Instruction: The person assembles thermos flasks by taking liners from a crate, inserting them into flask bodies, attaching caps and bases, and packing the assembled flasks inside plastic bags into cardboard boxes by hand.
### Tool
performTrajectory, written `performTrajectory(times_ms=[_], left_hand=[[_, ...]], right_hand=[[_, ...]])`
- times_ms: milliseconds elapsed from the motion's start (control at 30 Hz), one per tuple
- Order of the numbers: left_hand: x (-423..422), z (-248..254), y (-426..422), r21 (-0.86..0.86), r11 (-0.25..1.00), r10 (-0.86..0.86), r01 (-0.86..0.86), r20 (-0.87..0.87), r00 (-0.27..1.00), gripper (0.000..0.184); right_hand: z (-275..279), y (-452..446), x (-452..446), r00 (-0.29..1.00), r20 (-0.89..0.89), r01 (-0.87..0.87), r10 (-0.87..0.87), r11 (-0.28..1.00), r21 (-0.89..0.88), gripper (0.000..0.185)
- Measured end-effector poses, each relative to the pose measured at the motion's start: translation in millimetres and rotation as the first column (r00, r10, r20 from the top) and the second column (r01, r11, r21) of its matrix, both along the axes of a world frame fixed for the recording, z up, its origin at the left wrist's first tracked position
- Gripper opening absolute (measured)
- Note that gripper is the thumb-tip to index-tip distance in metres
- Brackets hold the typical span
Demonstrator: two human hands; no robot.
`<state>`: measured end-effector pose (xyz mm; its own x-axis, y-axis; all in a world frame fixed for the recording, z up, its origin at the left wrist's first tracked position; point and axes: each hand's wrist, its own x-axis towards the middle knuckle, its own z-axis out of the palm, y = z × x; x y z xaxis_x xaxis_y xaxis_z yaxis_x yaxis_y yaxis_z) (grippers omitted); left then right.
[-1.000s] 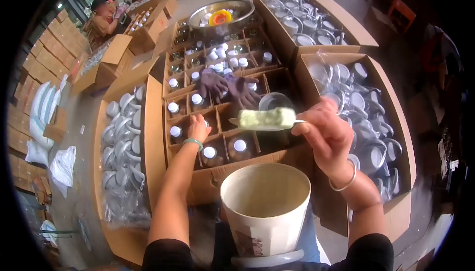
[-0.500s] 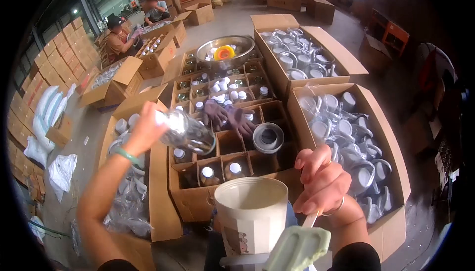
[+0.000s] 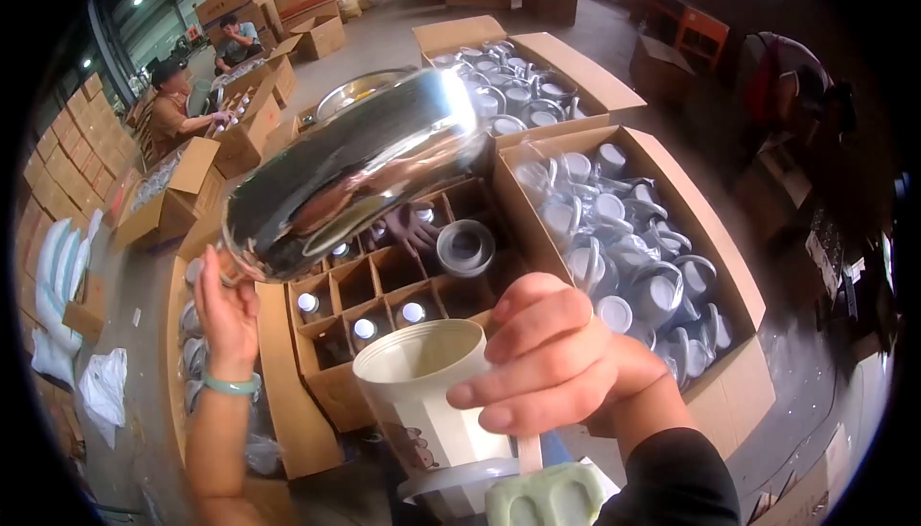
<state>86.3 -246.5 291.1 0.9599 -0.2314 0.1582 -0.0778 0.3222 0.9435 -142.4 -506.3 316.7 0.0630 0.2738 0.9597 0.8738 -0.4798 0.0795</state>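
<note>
Left side first: I've got the left hand [image 3: 228, 324] up at the lower end of a shiny, cylindrical glass bottle [image 3: 336, 190], full of reflections. Fingers and thumb are spread at that end, but the bottle hides part of them, so I can't tell how tightly they're clamped. The bottle hangs tilted over the left edge of the open, divided brown cardboard carton [image 3: 336, 403], right end higher.

My right hand [image 3: 556, 353] has its fingers curled together, pinching the flat wooden stick of a pale green ice pop [image 3: 547, 499], which points down. Its fingertips are in front of a cream faceted plastic bucket [image 3: 436, 416], just off the carton's near edge.

Inside the carton, bottles with white caps [image 3: 365, 328] stand around the near left corner. Purple-grey gloves [image 3: 411, 230] lie over the dividers mid-carton, and a round grey cup [image 3: 465, 255] sits toward the right edge.

Past that edge there's another brown carton [image 3: 715, 401], packed with round grey pieces in clear plastic.
</note>
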Motion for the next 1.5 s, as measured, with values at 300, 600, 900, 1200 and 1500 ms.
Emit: performTrajectory(times_ms=[300,600,900,1200,1500], left_hand=[[-39,-25,-30,-0.232,0.971,-0.118,0.055,-0.265,0.957,0.027],[-33,-45,-33,-0.397,0.896,-0.333,0.199,-0.303,0.893,0.027],[-59,-37,-77,-0.561,0.783,-0.555,0.268,-0.437,0.708,0.039],[-52,-38,-73,0.156,0.562,-0.819,0.812,-0.031,0.572,0.051],[-71,-28,-66,0.376,0.684,-0.727,0.625,0.278,0.628,0.12]], right_hand=[[5,4,3,0.995,0.061,0.069,-0.073,0.996,0.056,0.017],[-3,-9,11,0.97,0.188,0.144,-0.154,0.987,0.065,0.015],[-27,-41,72,0.856,0.224,-0.175,0.465,-0.147,0.974,0.017],[-43,-61,89,0.55,0.215,-0.212,0.807,-0.114,0.971,0.024],[-47,-11,89,0.427,-0.388,0.416,0.816,0.204,0.886,0.022]])
